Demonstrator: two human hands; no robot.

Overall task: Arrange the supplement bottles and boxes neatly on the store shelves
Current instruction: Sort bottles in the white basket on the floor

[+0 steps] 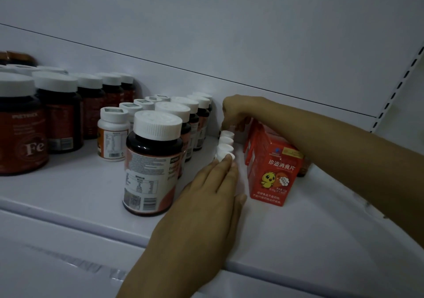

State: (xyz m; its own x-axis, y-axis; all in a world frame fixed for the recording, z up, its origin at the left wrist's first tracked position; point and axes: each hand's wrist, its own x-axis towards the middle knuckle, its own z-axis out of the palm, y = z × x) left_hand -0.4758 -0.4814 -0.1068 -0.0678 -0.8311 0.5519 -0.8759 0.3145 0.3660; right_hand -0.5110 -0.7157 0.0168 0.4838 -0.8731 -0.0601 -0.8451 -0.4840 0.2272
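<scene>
Flat and unclamped is the grip of the left hand [213,192]: its fingers are held straight, with the tips pressed against the frontmost cap of the row of small white-capped bottles [226,145]. At the rear of that row the right hand [234,110] is curled downward over the last cap; whether that cap is pinched or only touched cannot be told. The row is set front to back on the shelf [68,194], from near its back edge toward the front edge, between the large dark bottle [152,160] and the red boxes [273,174], just beside both.

Buckling is judged the main risk. If the row is squeezed from both ends, a middle bottle could be forced sideways and tipped against the boxes. The boxes are overhung by the right forearm and could be knocked if it is lowered.
</scene>
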